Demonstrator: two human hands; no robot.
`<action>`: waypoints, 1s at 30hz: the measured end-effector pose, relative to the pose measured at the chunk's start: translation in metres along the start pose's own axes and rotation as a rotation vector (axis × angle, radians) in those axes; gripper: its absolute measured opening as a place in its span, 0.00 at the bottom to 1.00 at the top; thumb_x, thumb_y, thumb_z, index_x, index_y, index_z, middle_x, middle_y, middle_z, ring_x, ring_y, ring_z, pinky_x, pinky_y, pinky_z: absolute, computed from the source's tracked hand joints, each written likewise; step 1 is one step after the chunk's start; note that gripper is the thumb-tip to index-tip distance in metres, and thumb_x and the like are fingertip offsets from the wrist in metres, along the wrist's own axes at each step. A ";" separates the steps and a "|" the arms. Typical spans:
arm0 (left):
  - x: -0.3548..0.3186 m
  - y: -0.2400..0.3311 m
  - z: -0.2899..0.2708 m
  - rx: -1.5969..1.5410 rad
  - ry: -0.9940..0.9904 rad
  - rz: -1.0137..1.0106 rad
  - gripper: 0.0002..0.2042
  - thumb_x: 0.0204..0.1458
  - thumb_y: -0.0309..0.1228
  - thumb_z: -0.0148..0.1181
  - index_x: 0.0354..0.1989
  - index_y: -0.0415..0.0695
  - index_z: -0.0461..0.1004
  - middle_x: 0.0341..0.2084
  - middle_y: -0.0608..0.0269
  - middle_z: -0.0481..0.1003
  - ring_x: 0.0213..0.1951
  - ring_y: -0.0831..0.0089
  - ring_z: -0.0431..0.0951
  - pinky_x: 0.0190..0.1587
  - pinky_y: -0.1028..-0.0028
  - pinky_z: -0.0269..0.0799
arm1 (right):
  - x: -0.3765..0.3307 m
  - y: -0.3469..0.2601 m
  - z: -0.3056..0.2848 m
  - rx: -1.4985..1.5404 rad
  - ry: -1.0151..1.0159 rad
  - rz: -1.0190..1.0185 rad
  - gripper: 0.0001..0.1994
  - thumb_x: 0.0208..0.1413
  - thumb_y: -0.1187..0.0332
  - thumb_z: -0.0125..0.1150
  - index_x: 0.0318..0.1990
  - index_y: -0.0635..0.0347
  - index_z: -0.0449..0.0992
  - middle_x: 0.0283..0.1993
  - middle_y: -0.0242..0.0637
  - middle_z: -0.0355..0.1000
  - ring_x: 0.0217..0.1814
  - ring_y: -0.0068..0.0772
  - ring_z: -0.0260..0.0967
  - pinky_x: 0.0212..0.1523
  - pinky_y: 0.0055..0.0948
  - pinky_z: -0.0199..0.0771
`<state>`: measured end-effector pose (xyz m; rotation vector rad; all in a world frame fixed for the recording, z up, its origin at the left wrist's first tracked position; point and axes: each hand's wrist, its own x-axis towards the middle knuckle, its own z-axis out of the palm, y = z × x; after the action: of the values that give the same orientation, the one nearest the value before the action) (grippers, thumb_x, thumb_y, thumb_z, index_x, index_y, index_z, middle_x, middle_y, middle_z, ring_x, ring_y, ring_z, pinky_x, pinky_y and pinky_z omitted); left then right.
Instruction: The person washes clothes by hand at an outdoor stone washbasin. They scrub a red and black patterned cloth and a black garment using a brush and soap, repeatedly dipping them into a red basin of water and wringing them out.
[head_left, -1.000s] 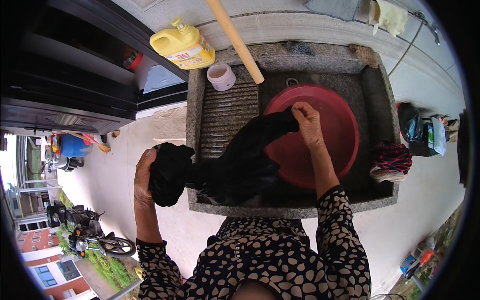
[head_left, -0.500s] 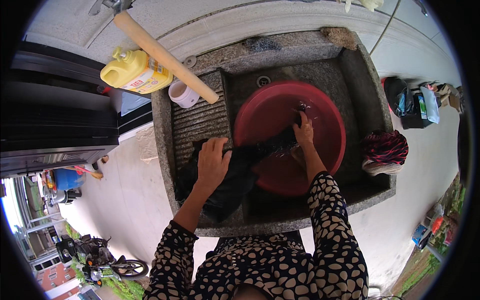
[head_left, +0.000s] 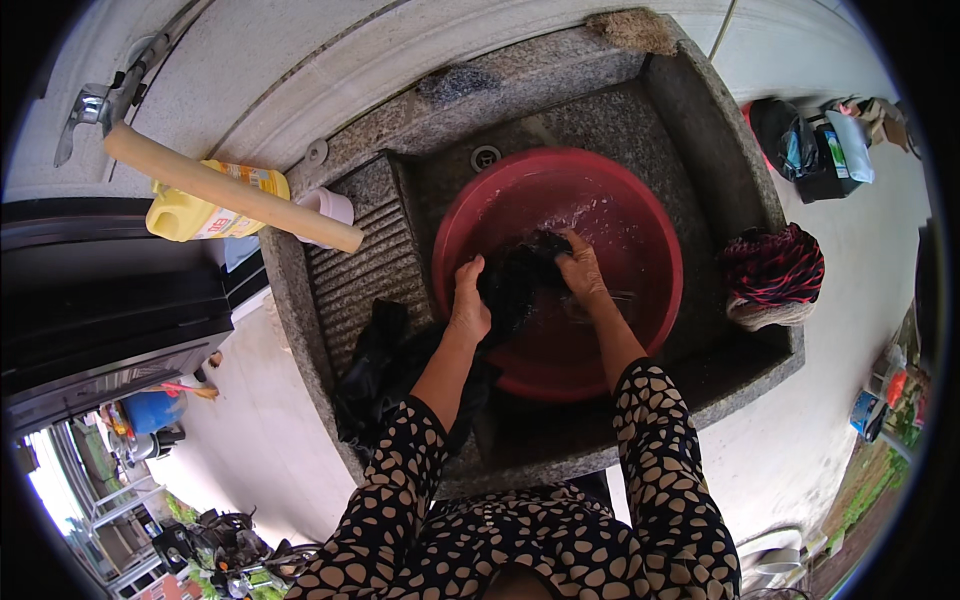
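Observation:
A wet black garment (head_left: 512, 290) stretches between my two hands over a red basin (head_left: 655, 300) with water in it. My left hand (head_left: 468, 308) is closed on the garment by the basin's left rim, its fingertips partly hidden by the dark cloth. Over the water, my right hand (head_left: 582, 270) grips the garment's far end, thumb and fingers drawn together. More of the black cloth trails under my left forearm onto the ribbed stone washboard (head_left: 372, 235). The garment's exact kind cannot be made out.
The basin sits in a stone sink (head_left: 715, 170) with a drain (head_left: 485, 157) behind it. A pale pipe (head_left: 235, 188) slants over a yellow jug (head_left: 185, 217) and a white cup (head_left: 328, 207). A bundled red-and-black cloth (head_left: 772, 265) rests on the right rim.
My left hand has moved right, from the cloth on the washboard to the basin. My right hand has shifted slightly left and nearer. The whole view has tilted.

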<state>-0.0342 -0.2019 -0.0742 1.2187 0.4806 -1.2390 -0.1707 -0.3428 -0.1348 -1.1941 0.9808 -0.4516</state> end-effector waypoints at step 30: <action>-0.039 -0.030 -0.022 0.265 0.094 -0.039 0.37 0.54 0.33 0.54 0.68 0.44 0.39 0.65 0.50 0.48 0.67 0.59 0.48 0.65 0.62 0.44 | -0.075 -0.055 0.009 -1.062 0.354 0.392 0.39 0.44 0.53 0.64 0.64 0.42 0.51 0.59 0.50 0.56 0.58 0.55 0.58 0.53 0.53 0.60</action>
<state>-0.0674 -0.1601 -0.0625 1.5032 0.4195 -1.3126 -0.1925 -0.3008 -0.0546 -1.8185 1.8304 0.2449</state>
